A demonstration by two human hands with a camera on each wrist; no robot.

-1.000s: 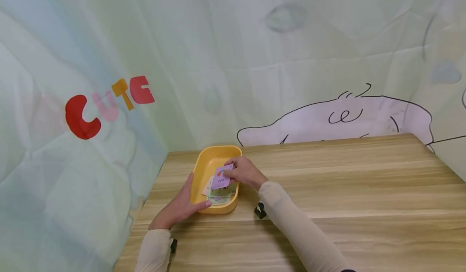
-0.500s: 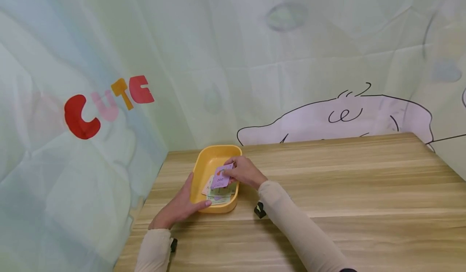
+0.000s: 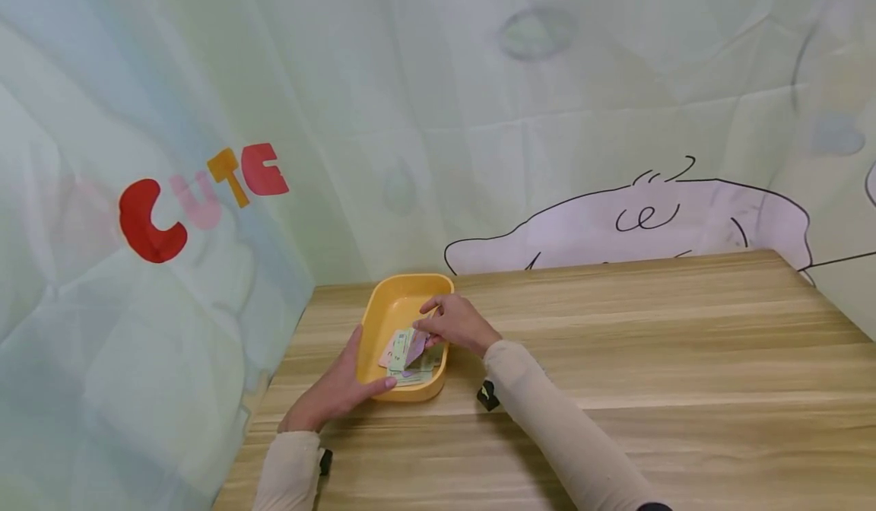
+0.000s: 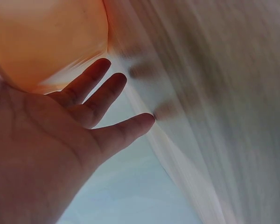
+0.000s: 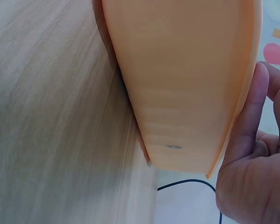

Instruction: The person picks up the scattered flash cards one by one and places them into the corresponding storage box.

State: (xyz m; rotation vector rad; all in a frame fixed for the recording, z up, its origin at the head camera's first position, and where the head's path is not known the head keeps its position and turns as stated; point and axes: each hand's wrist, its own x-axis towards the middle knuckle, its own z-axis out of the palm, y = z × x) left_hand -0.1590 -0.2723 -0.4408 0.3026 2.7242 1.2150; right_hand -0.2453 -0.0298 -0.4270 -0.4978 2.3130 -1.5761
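A yellow plastic tray (image 3: 404, 284) sits near the table's far left, with several small printed cards at its near end. My left hand (image 3: 347, 379) rests against the tray's left side, thumb over the near rim; in the left wrist view its fingers (image 4: 130, 130) are straight. My right hand (image 3: 460, 322) reaches over the right rim and pinches a purple card (image 3: 415, 348), which is tilted. A pale green card (image 3: 401, 350) stands close beside it; whether it is held too is unclear. In the right wrist view the tray's outer wall (image 5: 177, 84) hides the cards.
The tray stands on a wood-grain table (image 3: 650, 359). Behind and to the left hangs a printed cloth (image 3: 383, 115). A dark cable (image 5: 191, 180) shows past the tray in the right wrist view.
The purple card, earlier face up with "ZOO" showing, has tilted downward in my right fingers. The pale green card now shows to its left. My left hand and the tray stay put.
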